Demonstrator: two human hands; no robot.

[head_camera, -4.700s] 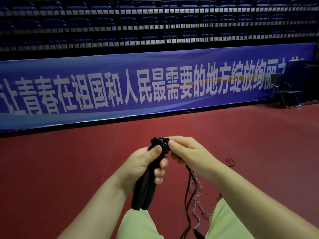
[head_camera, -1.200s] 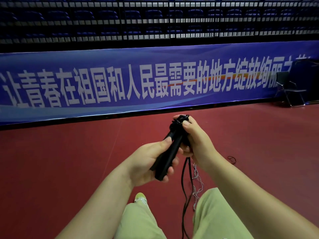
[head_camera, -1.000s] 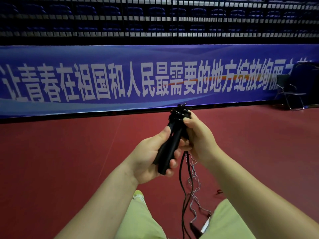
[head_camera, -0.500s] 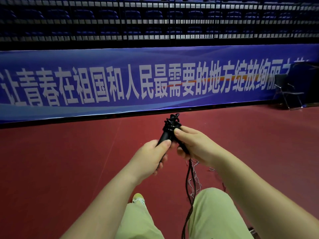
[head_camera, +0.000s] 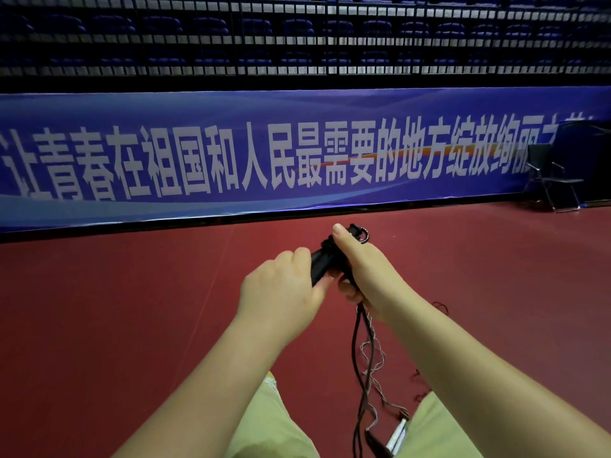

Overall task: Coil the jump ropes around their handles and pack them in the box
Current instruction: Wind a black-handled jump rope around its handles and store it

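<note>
Both hands grip the 2 black handles (head_camera: 325,264) held together above the red floor (head_camera: 132,309) — left hand (head_camera: 281,292) curled around the lower part, right hand (head_camera: 367,276) pinching the coiled top — while the rope (head_camera: 356,358) hangs between the knees.

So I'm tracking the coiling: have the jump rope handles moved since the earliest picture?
Yes. The handles now reach up almost to the banner's lower edge; earlier their top sat well below it on the red floor.
</note>
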